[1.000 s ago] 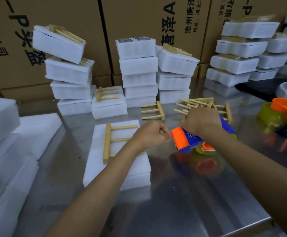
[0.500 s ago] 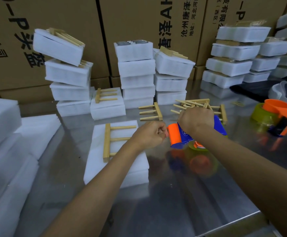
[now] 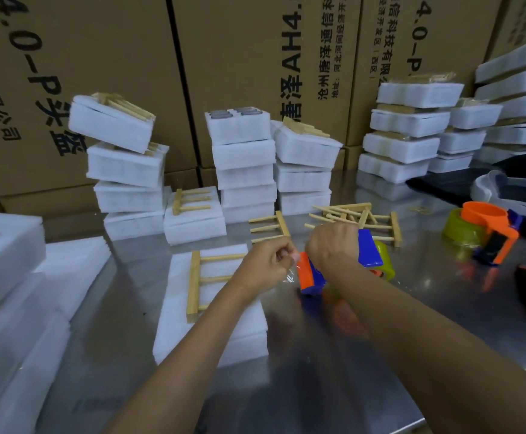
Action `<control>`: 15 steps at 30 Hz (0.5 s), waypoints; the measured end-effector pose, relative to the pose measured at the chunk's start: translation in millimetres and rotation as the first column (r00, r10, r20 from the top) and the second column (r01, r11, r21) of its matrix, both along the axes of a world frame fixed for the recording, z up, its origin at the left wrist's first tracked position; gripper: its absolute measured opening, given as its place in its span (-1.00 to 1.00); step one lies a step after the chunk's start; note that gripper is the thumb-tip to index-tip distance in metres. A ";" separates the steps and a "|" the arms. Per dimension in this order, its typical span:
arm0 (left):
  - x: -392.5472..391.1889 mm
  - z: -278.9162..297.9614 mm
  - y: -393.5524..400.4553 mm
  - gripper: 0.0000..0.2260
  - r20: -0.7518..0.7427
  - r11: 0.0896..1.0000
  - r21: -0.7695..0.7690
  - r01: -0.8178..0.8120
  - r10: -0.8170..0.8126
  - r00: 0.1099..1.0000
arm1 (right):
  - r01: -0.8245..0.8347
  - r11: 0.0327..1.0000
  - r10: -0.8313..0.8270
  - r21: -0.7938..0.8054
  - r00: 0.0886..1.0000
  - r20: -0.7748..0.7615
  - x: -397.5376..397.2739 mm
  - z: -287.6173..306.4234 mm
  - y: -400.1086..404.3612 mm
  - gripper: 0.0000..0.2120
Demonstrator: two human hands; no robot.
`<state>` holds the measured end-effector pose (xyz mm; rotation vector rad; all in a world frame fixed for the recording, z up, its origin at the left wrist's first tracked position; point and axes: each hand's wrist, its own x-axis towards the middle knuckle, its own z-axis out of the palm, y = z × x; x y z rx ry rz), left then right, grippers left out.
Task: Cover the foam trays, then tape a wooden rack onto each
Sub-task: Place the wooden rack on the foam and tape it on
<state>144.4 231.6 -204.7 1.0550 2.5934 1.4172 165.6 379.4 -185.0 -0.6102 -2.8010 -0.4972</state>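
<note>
Tape (image 3: 289, 275) stretches between our hands: left hand (image 3: 266, 267) pinches its end, right hand (image 3: 333, 245) grips the dispenser (image 3: 368, 252). Rack (image 3: 196, 285) lies on the foam tray (image 3: 211, 333), just left of our left hand.

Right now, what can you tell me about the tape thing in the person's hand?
The tape dispenser is blue plastic with an orange front end and a yellowish-green tape roll at its back. The right hand grips it from above, just over the shiny metal table. The left hand pinches clear tape at its orange end.
</note>
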 end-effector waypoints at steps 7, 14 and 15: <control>-2.4 -0.2 -2.9 -0.87 0.090 0.997 -0.002 0.074 -0.073 0.993 | -0.018 0.997 -0.001 -0.070 0.965 -0.261 10.0 -6.8 23.1 -0.71; -4.5 1.4 -3.5 -0.73 0.214 0.997 -0.010 0.082 -0.077 0.974 | 0.037 0.953 -0.166 -0.301 0.894 -0.416 43.7 -43.7 35.7 -0.60; -4.8 1.7 -3.3 -0.74 0.220 0.996 -0.002 0.090 -0.087 0.972 | 0.006 0.948 -0.157 -0.318 0.876 -0.455 46.3 -40.4 34.3 -0.65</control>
